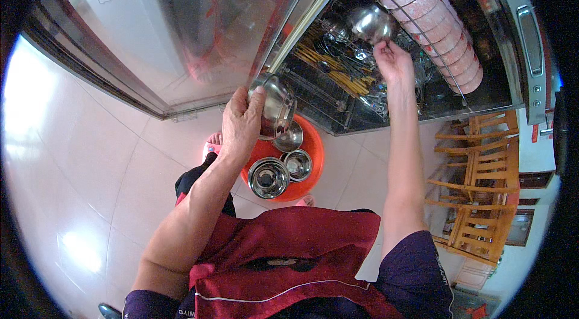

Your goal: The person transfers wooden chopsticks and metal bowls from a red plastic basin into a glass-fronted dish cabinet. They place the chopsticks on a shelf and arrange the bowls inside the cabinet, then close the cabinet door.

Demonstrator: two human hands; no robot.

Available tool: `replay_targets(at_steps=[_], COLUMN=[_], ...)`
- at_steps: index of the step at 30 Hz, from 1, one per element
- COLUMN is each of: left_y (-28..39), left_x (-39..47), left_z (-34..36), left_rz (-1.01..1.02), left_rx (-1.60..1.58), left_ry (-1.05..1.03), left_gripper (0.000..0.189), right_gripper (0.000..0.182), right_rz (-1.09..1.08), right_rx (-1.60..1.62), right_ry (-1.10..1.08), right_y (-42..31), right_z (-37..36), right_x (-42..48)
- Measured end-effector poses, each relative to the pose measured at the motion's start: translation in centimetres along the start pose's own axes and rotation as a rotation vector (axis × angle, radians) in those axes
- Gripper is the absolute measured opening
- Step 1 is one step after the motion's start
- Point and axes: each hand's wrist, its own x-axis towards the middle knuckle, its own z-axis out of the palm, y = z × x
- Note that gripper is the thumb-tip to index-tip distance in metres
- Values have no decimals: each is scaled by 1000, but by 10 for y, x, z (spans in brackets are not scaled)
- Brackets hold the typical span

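My left hand [244, 117] grips several nested stainless steel bowls [275, 106], tilted on their side, with the thumb over the outside. My right hand [392, 60] reaches into the open cabinet, its fingers closed at the edge of a shiny metal bowl [373, 24]. This bowl is above a wire rack, beside a long row of nested pink-and-white patterned bowls [427, 24]. Below my left hand, an orange-red basin [314, 183] on the floor contains more steel bowls [269, 177].
Wooden chopsticks [337, 70] and metal cutlery lie in the cabinet's lower part. The glossy cabinet door [149, 24] stands open at left; another framed edge with a handle [529, 40] is at right. Wooden chairs [481, 183] stand on the tiled floor [149, 174].
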Motion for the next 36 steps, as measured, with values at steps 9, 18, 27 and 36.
replay_targets(at_steps=[9, 18, 27, 36], left_y=[2, 0, 20, 7], left_x=[0, 2, -4, -6], left_z=[-3, -1, 8, 20], left_rz=[-83, 3, -251, -376], left_rx=[-28, 102, -192, -645], left_ry=[-42, -15, -29, -141], left_gripper=[35, 35, 36, 34], right_gripper=[18, 11, 31, 136], right_rz=[-75, -60, -370, -276], right_rx=[67, -585, -1402, -1358], right_ry=[189, 242, 19, -469], right_y=[2, -3, 11, 150], right_z=[15, 14, 32, 8], right_x=[74, 68, -63, -210])
